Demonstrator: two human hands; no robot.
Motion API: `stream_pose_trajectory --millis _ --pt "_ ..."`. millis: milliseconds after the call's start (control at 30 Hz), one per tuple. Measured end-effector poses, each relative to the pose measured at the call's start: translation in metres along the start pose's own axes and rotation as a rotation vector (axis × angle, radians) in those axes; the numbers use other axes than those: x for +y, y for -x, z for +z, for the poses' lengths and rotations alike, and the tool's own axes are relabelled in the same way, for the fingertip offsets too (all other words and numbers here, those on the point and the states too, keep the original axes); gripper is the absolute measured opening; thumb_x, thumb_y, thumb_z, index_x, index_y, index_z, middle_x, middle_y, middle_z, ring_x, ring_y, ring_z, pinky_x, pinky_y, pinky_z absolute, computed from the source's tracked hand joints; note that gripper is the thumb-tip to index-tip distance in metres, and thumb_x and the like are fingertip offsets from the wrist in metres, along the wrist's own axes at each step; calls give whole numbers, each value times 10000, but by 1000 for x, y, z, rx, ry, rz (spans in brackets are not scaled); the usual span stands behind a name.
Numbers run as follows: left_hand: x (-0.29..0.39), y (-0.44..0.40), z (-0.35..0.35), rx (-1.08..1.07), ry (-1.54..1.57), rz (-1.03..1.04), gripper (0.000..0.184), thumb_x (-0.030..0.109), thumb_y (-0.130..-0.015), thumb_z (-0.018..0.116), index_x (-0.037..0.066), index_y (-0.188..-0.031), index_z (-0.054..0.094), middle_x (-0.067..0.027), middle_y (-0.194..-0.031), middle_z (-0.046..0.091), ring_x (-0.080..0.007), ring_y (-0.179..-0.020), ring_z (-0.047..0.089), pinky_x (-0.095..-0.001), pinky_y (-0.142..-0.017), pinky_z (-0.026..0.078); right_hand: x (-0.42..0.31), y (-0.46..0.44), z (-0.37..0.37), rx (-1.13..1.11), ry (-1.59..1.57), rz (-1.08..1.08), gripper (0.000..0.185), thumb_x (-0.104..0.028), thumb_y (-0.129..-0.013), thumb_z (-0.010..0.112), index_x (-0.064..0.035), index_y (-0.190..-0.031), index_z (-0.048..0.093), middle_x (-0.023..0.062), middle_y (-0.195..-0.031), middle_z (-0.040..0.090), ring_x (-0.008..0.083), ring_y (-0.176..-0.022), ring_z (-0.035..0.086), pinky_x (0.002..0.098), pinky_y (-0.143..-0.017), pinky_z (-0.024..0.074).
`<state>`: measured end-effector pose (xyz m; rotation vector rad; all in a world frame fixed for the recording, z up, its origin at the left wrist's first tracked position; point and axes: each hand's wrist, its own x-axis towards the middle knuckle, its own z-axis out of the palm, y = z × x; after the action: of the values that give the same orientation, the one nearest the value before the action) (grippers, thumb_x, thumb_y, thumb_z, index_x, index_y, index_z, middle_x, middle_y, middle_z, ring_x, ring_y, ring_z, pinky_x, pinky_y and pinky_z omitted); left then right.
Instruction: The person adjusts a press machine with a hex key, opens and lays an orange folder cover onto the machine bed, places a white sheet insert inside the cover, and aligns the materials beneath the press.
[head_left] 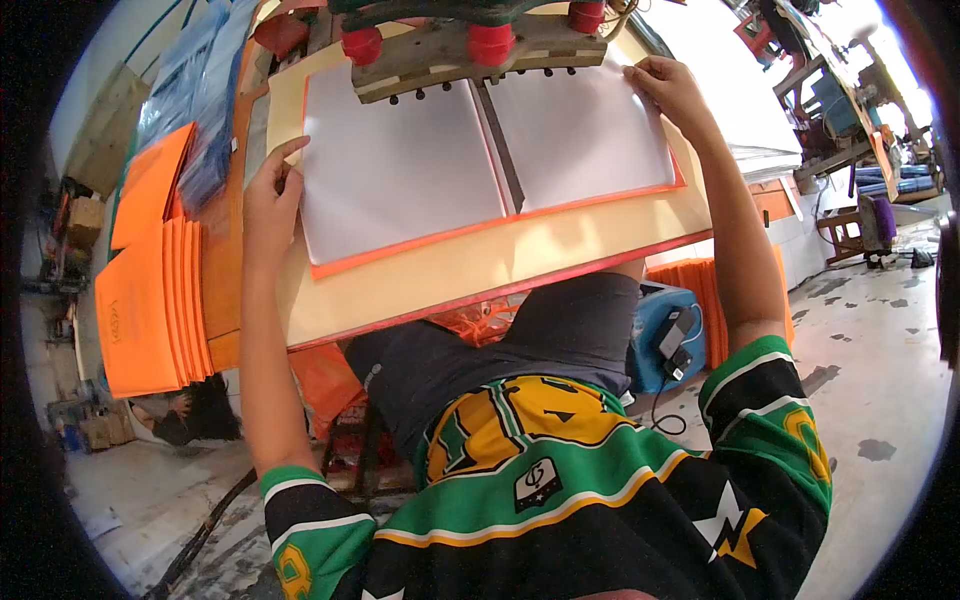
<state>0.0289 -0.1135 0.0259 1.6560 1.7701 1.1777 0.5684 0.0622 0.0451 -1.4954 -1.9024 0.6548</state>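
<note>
An orange folder cover (420,246) lies opened flat on a cream board. Two whitish, glossy sheets, a left one (400,165) and a right one (580,135), rest on it with a dark strip (500,150) between them. My left hand (275,190) grips the left edge of the cover and sheet, thumb and forefinger bent. At the upper right corner, my right hand (670,92) pinches the edge. Over the far side of the sheets hangs a press head with a wooden block (480,60), hiding their far edge.
Stacked orange folders (150,310) stand at the left, near blue plastic-wrapped bundles (205,110). The cream board (480,262) has a red front edge above my lap. A blue box (665,340) with a black adapter sits beneath at the right. White sheets (735,90) are piled at the right.
</note>
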Motion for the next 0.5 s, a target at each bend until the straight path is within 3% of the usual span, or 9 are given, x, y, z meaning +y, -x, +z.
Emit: stream_pose_trajectory --millis 200,267,500 --pt "-3 -7 9 63 -97 81 373 65 -1046 589 106 -1396 713 8 -757 468 -96 -687 440 -287 -642 412 13 -13 9 107 170 -80 331 -325 -1046 729 4 -1015 744 -23 -808 677 59 -713 555 253 -625 436" --pt "-1 -4 9 76 -114 87 370 67 -1047 590 107 -1393 714 11 -756 465 -93 -685 440 -286 -639 411 19 -14 10 107 107 31 388 -374 -989 734 -10 -1108 797 118 -938 802 193 -846 740 349 -806 569" --pt "11 11 11 24 -59 6 291 82 -1061 587 63 -1316 725 46 -764 462 -66 -676 416 -268 -608 364 23 -2 12 113 -56 1 419 -353 -978 760 -18 -1229 762 129 -932 799 182 -850 740 331 -809 564"
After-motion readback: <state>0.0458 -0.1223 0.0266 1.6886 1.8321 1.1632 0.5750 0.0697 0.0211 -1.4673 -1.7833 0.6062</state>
